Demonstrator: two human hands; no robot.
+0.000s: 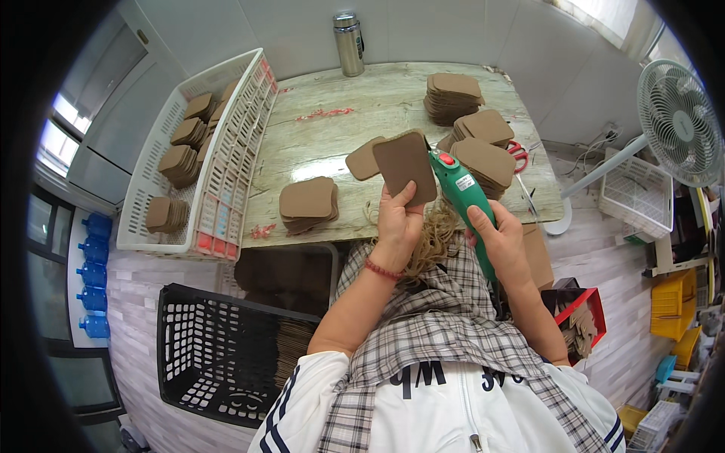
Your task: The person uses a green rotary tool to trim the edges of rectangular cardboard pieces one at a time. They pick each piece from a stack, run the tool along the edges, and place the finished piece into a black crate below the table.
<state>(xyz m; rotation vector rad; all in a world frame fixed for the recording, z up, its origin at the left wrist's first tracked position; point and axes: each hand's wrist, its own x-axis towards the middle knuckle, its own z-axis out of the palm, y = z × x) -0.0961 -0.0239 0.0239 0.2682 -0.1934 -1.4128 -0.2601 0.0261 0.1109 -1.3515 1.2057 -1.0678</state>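
My left hand (400, 219) pinches a flat brown piece with rounded corners (404, 162) and holds it up over the table's near edge. Wrapped round the green electric scissors (459, 185) is my right hand (495, 235). The tool has a red button, and its tip meets the right edge of the brown piece; the blade is mostly hidden. Thin tan trimmings (434, 241) hang below my left hand onto my lap. Just behind the held piece lies another brown piece (363, 158). A low stack of such pieces (308, 200) sits to the left.
More brown stacks (453, 94) and red-handled scissors (519, 155) are at the table's right. A white crate (245, 143) with stacks stands left, a steel flask (348, 45) behind. Below are a black crate (204, 340) and a red-edged box (600, 321). A fan (676, 121) stands right.
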